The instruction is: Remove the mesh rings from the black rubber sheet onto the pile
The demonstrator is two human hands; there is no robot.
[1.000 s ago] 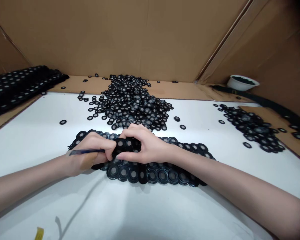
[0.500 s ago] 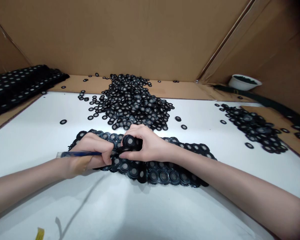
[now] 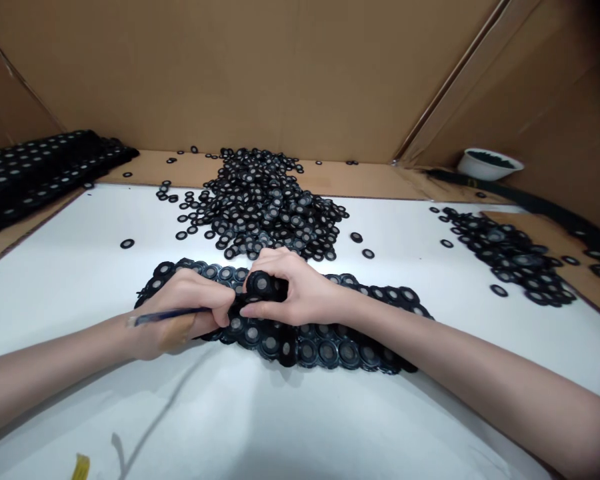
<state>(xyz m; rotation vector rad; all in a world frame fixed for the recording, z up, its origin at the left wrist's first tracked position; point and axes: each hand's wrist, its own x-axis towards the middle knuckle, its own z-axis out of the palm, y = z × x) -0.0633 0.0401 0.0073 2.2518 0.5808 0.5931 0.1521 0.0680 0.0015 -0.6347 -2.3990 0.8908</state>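
Observation:
A black strip covered with round discs [image 3: 349, 353] lies across the white surface in front of me. My left hand [image 3: 187, 307] is closed around a thin blue pen-like tool [image 3: 167, 315], whose rear end points left; its tip is hidden at the strip. Beside it, my right hand [image 3: 285, 287] pinches a raised, folded part of the strip [image 3: 261, 283] between thumb and fingers. The fingertips of both hands are close together near the strip's middle.
Behind the hands rises a large heap of black discs [image 3: 260, 200]. Another disc pile [image 3: 515, 257] and a white bowl [image 3: 485, 167] are at the right. Disc-covered black material [image 3: 40, 170] lies at the far left. Cardboard walls [image 3: 280, 73] stand behind.
My left hand has shifted slightly right toward my right hand, and the tool's rear end has moved right and a little down. My right hand has barely moved.

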